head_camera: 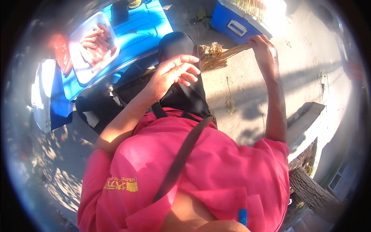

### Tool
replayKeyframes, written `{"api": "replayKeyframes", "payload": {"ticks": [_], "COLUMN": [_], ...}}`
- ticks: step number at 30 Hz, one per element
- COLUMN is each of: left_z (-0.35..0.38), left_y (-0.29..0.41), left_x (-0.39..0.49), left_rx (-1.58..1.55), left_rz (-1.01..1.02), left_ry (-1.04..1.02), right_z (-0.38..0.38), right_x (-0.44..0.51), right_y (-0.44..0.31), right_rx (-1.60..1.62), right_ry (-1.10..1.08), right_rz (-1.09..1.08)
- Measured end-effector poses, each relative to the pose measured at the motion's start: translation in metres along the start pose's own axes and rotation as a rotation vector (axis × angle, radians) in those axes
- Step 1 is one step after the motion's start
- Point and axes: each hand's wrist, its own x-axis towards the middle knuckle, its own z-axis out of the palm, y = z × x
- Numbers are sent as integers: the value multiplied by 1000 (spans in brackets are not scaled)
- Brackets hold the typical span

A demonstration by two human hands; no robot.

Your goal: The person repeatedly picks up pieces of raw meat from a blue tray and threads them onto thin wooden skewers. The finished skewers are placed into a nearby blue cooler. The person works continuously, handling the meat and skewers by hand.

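My right hand (263, 50) is stretched out to the right, its fingers closed on the ends of several thin wooden sticks (236, 51). These lead to a bundle of sticks (214, 56) beside my knee, whose lower part is partly hidden by the knee. My left hand (178, 71) hovers over my dark trouser leg, fingers apart and slightly curled, with nothing seen in it. At the upper left, pink sausage-like pieces (98, 43) lie in a white plastic tray (115, 58) on a blue plastic lid or table (158, 21). A knife with a light blue handle (144, 32) rests near the tray.
A red plastic bag (62, 55) lies left of the tray, above a blue-and-white cooler box (58, 107). Another blue cooler (224, 21) stands at the upper right, with more sticks (253, 8) on top. A concrete ledge (304, 124) and a log (310, 185) are at the right.
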Motion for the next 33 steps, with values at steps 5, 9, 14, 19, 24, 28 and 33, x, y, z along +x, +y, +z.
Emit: {"api": "replayKeyframes", "payload": {"ticks": [5, 9, 14, 19, 24, 28, 33], "left_z": [76, 93, 84, 54, 32, 17, -11], "left_y": [-35, -49, -27, 11, 16, 13, 12], "left_x": [83, 100, 99, 63, 11, -14, -39], "left_rx": [-737, -1082, -1070, -756, -541, -529, -268], "left_rz": [-424, -51, 83, 190, 235, 243, 322], "left_ry": [-114, -151, 13, 11, -36, -57, -19], "right_z": [-52, -87, -66, -32, 13, 39, 55], "right_x": [-24, -74, -138, -147, -105, -84, -83], "right_y": [-55, -115, -123, -117, -122, -174, -196], "right_rx": [-55, -34, 168, 492, 768, 1213, 1382], "right_ry": [101, 165, 286, 100, -178, -616, -749], "right_rz": [1, 22, -31, 0, 162, 418, 406]}}
